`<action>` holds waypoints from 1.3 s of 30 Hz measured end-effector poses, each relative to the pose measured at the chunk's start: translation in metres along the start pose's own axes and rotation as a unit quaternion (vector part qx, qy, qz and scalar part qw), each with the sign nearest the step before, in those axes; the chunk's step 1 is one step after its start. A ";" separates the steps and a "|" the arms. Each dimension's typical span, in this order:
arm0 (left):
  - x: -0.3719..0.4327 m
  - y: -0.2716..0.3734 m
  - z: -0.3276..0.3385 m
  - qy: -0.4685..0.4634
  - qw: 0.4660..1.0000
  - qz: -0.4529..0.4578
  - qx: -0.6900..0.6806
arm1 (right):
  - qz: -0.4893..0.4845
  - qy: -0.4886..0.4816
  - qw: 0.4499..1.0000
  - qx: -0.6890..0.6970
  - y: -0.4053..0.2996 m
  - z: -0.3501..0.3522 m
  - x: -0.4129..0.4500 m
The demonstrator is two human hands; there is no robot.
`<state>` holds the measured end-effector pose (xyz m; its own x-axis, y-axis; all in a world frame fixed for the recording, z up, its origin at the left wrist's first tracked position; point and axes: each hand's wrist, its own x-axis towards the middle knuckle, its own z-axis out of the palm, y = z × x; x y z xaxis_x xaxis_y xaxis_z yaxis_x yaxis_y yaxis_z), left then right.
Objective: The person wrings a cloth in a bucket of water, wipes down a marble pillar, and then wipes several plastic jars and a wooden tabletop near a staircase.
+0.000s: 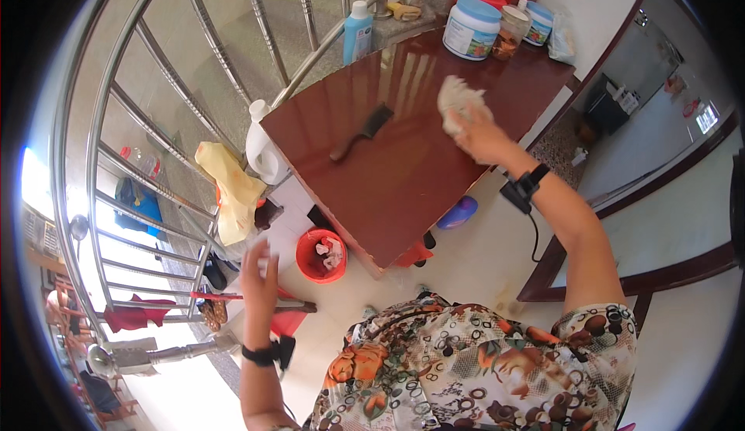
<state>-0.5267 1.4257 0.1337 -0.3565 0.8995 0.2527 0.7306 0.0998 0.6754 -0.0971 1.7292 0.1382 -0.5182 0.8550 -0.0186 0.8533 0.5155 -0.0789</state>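
Note:
My right hand point(478, 134) holds a crumpled white cloth point(460, 98) against the right part of a glossy dark red tabletop point(384, 198). On the same surface, to the left of that hand, lies a comb point(365, 131) with a brown handle and dark teeth. My left hand point(259, 274) is raised off the table's left side, fingers apart and somewhat blurred, with nothing in it. Near it stands a red bin point(321, 256) with crumpled paper inside.
At the table's far end stand a white tub with a blue lid point(471, 28), a clear jar point(511, 32) and other containers. A blue bottle point(357, 32) and a white jug point(265, 143) stand by the metal stair railing point(174, 192). A purple object point(458, 213) shows beside the table.

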 end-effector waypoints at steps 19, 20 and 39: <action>0.154 0.060 0.030 -0.216 0.932 0.115 0.268 | -0.033 -0.092 0.994 -0.050 -0.070 -0.055 0.037; 0.149 0.052 0.030 -0.213 0.942 0.115 0.234 | -0.034 -0.094 0.994 -0.046 -0.073 -0.056 0.045; -0.155 0.027 -0.047 0.214 0.833 -0.225 -0.458 | -0.274 0.017 0.961 0.013 -0.259 -0.023 0.148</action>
<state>-0.4784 1.2689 0.1453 -0.7922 0.6053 -0.0780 -0.2139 -0.1558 0.9644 -0.3931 1.7236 0.1791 -0.8872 0.4566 0.0659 0.4502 0.8881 -0.0924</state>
